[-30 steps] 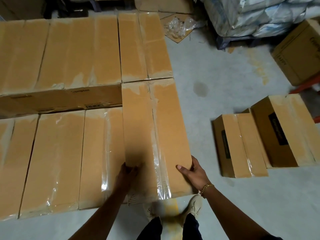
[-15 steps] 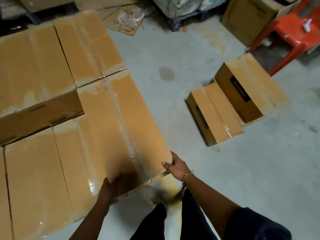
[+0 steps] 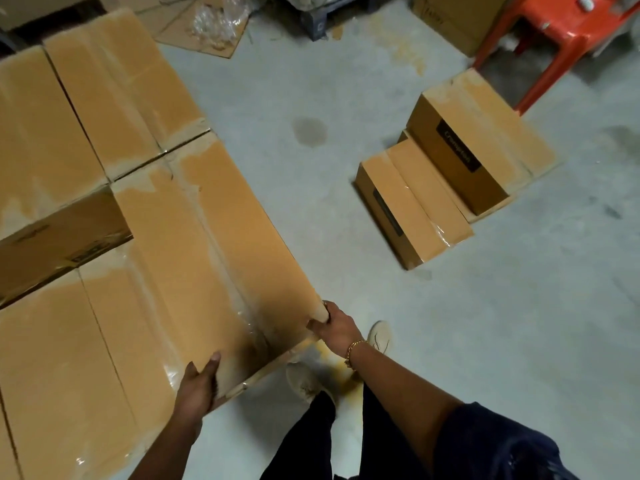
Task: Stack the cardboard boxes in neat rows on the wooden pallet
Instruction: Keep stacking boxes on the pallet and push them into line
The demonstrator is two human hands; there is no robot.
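Brown cardboard is filling the left half of the view, where a stack (image 3: 69,133) of long taped boxes is lying in rows with the tops facing up. The box (image 3: 207,254) of interest is lying at the right edge of this stack, its long side touching the neighbour on its left, its near end pointing toward the person. The left hand (image 3: 199,386) is gripping this near end at its left part, with the thumb lying on the top face and the fingers going under the edge. The right hand (image 3: 334,329) is gripping the near right corner, fingers curled round it; a gold bracelet (image 3: 355,351) is sitting on that wrist. I cannot tell if the near end is resting or is raised a little. Two pale shoes (image 3: 304,379) are standing on the grey floor (image 3: 485,306) just below the box end. Well apart to the right, two loose boxes are lying on the floor side by side and touching: a low one (image 3: 412,209) and a taller one (image 3: 481,133) with a dark label. Behind them an orange plastic chair (image 3: 561,26) is standing.
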